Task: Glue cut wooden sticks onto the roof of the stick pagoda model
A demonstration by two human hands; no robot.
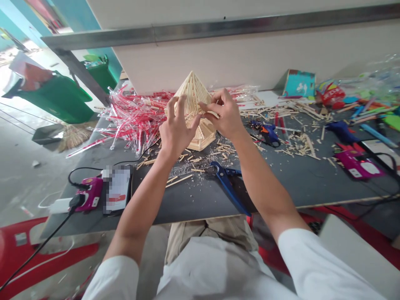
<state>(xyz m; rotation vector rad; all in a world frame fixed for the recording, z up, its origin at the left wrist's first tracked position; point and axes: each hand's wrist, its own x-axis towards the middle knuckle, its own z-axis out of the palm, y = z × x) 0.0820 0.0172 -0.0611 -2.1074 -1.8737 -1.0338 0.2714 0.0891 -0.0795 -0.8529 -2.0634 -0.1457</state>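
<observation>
A model made of pale wooden sticks (192, 85) stands on the table, with a pointed cone-like roof above a many-sided base. Against the left of its roof, my left hand (177, 131) has its fingers bent around the surface and its thumb toward the front. My right hand (225, 114) is closed in a pinch at the roof's right side; what lies between its fingertips is too small to make out. Stick offcuts are scattered around the base. In front of the model lies a blue-handled cutter (229, 189). A blue glue gun (265, 131) rests to the right.
Red-and-clear plastic wrappers (134, 114) are heaped at the left. A phone (118, 189) and a purple power adapter (89, 193) lie near the front left. Another purple adapter (359, 162) and a second blue glue gun (342, 131) are at the right. Cables cross the table.
</observation>
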